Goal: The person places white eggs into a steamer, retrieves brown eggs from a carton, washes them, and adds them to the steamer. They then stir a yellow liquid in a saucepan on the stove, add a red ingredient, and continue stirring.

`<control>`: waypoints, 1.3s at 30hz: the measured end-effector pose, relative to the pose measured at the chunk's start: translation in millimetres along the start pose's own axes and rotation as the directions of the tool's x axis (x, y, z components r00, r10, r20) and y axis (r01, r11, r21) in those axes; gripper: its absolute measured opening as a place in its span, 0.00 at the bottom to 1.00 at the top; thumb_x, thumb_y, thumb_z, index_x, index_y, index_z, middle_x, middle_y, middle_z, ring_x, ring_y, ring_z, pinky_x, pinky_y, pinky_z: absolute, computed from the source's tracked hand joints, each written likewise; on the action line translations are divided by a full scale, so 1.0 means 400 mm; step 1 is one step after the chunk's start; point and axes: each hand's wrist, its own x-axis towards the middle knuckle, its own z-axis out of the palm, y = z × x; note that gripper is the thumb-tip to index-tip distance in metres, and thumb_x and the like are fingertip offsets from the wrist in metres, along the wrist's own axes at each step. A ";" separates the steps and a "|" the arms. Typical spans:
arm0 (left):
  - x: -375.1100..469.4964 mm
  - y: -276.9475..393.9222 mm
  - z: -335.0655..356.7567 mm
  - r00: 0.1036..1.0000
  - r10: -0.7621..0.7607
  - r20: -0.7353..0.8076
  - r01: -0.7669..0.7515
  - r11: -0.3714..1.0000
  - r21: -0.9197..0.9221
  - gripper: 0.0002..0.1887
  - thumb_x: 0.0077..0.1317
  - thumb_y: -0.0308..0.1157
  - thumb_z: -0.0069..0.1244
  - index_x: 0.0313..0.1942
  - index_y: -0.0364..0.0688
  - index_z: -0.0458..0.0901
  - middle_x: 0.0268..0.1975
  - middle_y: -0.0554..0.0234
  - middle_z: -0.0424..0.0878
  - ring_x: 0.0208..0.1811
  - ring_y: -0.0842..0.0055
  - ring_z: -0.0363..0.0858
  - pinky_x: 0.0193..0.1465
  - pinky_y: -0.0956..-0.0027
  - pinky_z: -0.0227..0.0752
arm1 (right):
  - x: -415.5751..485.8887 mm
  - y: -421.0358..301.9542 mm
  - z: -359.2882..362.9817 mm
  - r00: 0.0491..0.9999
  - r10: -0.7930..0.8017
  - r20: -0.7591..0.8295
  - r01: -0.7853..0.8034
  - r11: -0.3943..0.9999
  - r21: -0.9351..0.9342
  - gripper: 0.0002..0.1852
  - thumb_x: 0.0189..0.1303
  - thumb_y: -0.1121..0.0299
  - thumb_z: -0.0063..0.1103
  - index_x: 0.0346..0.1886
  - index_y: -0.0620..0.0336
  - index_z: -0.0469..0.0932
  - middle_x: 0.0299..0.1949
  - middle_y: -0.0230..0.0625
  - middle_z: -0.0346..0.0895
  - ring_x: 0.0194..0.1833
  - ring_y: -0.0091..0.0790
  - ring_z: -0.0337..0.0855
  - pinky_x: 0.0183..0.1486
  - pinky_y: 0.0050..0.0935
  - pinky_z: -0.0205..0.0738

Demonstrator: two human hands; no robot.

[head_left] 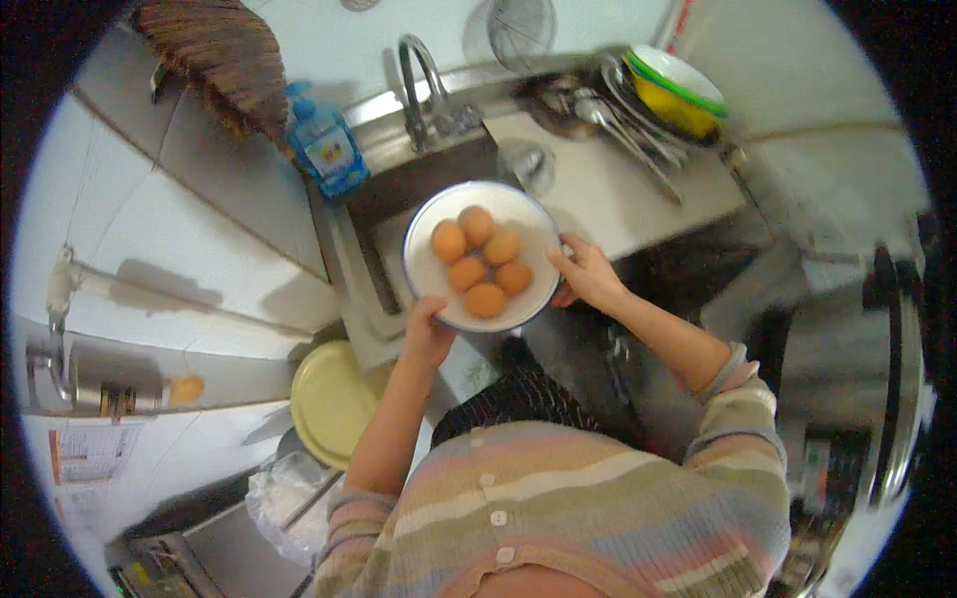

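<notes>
A round white bowl with a thin dark rim (534,303) is held up in front of me, over the near edge of the sink. Several brown eggs (485,300) lie grouped inside it. My left hand (430,329) grips the bowl's lower left edge, with the thumb on the rim. On the right side my right hand (587,276) holds the rim, thumb on top and fingers beneath. Both hands' lower fingers are partly hidden by the bowl. Behind the bowl is the steel sink basin (448,176), partly covered by it.
A curved faucet (419,82) rises behind the sink. Left of it stands a blue pump bottle (325,149). A clear glass (529,164), metal utensils (624,134) and stacked bowls (677,90) are on the right. A yellow-green round lid (336,404) is at lower left.
</notes>
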 end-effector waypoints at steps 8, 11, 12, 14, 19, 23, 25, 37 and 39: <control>0.201 0.075 -0.054 0.940 0.168 -0.295 -0.213 0.969 -0.124 0.26 0.44 0.31 0.44 0.48 0.36 0.68 0.47 0.55 0.72 0.50 0.62 0.69 0.56 0.56 0.61 | 0.819 -0.174 0.073 0.480 -0.836 0.268 0.771 0.255 -0.584 0.15 0.51 0.75 0.49 0.44 0.68 0.71 0.47 0.49 0.69 0.49 0.52 0.68 0.53 0.39 0.63; 0.203 0.091 -0.025 0.914 0.131 -0.384 -0.188 0.975 -0.115 0.26 0.45 0.32 0.44 0.49 0.36 0.67 0.47 0.56 0.72 0.49 0.64 0.70 0.56 0.61 0.61 | 0.903 -0.208 0.133 0.765 -0.619 0.178 0.642 0.710 -0.289 0.12 0.51 0.71 0.47 0.38 0.68 0.72 0.40 0.45 0.72 0.45 0.50 0.69 0.49 0.41 0.65; 0.208 0.083 -0.036 0.915 0.150 -0.374 -0.208 0.971 -0.118 0.26 0.45 0.33 0.45 0.49 0.36 0.67 0.47 0.56 0.73 0.49 0.64 0.70 0.56 0.61 0.61 | 0.926 -0.171 0.143 0.675 -0.708 0.207 0.732 0.606 -0.312 0.13 0.48 0.71 0.49 0.38 0.67 0.73 0.40 0.44 0.72 0.46 0.48 0.68 0.50 0.40 0.64; 0.241 0.063 -0.055 0.935 0.172 -0.310 -0.219 0.968 -0.123 0.27 0.46 0.33 0.45 0.50 0.35 0.66 0.46 0.56 0.73 0.49 0.64 0.71 0.56 0.61 0.61 | 0.981 -0.087 0.134 0.476 -0.847 0.238 0.848 0.370 -0.379 0.15 0.42 0.71 0.52 0.37 0.66 0.74 0.40 0.42 0.71 0.49 0.44 0.67 0.52 0.38 0.63; 0.282 0.052 -0.002 0.913 0.067 -0.402 -0.124 0.985 -0.118 0.24 0.47 0.33 0.46 0.47 0.34 0.68 0.45 0.56 0.74 0.49 0.65 0.71 0.54 0.60 0.64 | 0.888 0.041 0.115 0.390 -0.872 0.295 0.781 0.144 -0.608 0.17 0.48 0.70 0.53 0.43 0.65 0.71 0.45 0.48 0.67 0.50 0.51 0.66 0.54 0.42 0.58; 0.322 0.018 -0.029 0.934 0.033 -0.357 -0.093 0.984 -0.152 0.21 0.47 0.32 0.46 0.43 0.35 0.70 0.44 0.57 0.74 0.47 0.67 0.72 0.53 0.61 0.65 | 0.673 -0.041 0.081 0.486 -0.724 0.490 0.868 0.465 -0.174 0.22 0.50 0.61 0.53 0.49 0.59 0.70 0.52 0.49 0.62 0.57 0.50 0.59 0.59 0.47 0.50; 0.349 0.013 -0.030 0.950 0.022 -0.312 -0.076 0.983 -0.165 0.19 0.47 0.32 0.46 0.42 0.36 0.71 0.43 0.58 0.74 0.46 0.67 0.73 0.51 0.61 0.66 | 0.588 -0.028 0.134 0.461 -0.639 0.616 0.876 0.437 -0.203 0.25 0.52 0.54 0.51 0.53 0.55 0.68 0.59 0.50 0.56 0.61 0.52 0.53 0.62 0.51 0.44; 0.344 0.034 -0.025 0.942 0.096 -0.323 -0.138 0.984 -0.109 0.23 0.46 0.34 0.45 0.44 0.36 0.71 0.43 0.58 0.75 0.45 0.66 0.73 0.49 0.61 0.67 | 0.557 -0.053 0.193 0.529 -0.607 0.593 0.836 0.252 -0.488 0.31 0.53 0.48 0.48 0.59 0.50 0.60 0.63 0.48 0.51 0.63 0.55 0.49 0.60 0.60 0.39; 0.345 0.038 -0.034 0.943 0.122 -0.310 -0.160 0.982 -0.101 0.24 0.45 0.35 0.46 0.45 0.36 0.71 0.44 0.56 0.75 0.44 0.64 0.74 0.48 0.59 0.68 | 0.507 -0.083 0.185 0.372 -0.555 0.744 0.926 0.169 -0.337 0.32 0.52 0.48 0.48 0.60 0.50 0.59 0.62 0.49 0.51 0.63 0.57 0.48 0.60 0.60 0.41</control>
